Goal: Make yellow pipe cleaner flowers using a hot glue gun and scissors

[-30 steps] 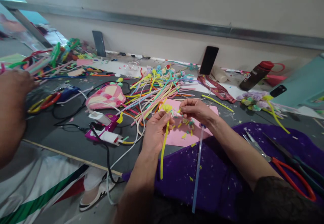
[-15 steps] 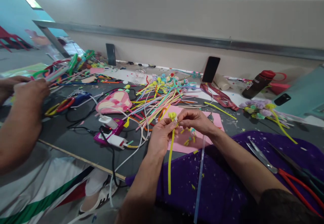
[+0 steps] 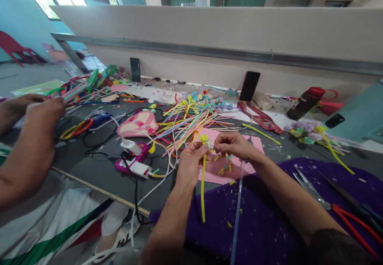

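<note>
In the head view my left hand (image 3: 191,162) pinches a yellow pipe-cleaner flower (image 3: 204,139) near its head, and the long yellow stem (image 3: 203,195) hangs down below the fingers. Close on its right, my right hand (image 3: 230,145) has thumb and fingertips pressed together; a small yellow bit shows near the tips, too small to name. Under both hands lies a pink sheet (image 3: 254,145) with short yellow and pale green snippets. A clear glue stick (image 3: 237,209) slants down from beneath my right wrist, its upper end hidden.
Many coloured pipe cleaners (image 3: 191,121) pile up behind my hands. A purple power strip (image 3: 144,152) with white plugs stands left. Red-handled scissors (image 3: 335,207) lie on purple cloth (image 3: 287,169). A bottle (image 3: 305,103) stands back right. Another person's hands (image 3: 44,109) work at far left.
My right hand has drawn slightly right, away from the flower head. My left hand keeps its pinch on the flower. The whole view has shifted a little.
</note>
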The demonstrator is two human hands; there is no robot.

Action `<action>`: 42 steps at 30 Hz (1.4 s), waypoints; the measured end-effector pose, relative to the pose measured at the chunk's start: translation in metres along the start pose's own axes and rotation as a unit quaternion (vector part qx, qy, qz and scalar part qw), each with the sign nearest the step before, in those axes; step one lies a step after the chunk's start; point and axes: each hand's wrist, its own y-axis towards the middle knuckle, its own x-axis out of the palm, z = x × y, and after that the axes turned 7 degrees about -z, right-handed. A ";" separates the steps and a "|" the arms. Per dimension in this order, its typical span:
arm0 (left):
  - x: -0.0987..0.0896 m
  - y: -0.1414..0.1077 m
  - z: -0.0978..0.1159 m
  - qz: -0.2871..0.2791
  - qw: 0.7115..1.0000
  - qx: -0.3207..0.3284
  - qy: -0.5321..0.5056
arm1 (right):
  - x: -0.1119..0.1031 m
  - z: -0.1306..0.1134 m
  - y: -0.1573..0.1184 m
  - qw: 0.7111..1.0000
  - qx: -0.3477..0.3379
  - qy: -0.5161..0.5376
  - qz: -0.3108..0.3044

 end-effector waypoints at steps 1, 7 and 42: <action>0.000 0.000 0.002 0.009 1.000 0.000 -0.003 | -0.002 0.002 0.000 1.000 0.003 -0.016 -0.005; -0.002 0.000 0.007 0.004 1.000 0.012 0.012 | -0.012 0.020 0.005 0.973 0.036 -0.226 -0.040; 0.013 -0.015 0.003 -0.161 0.984 -0.071 0.022 | -0.002 0.029 0.100 0.728 0.025 -0.683 -0.050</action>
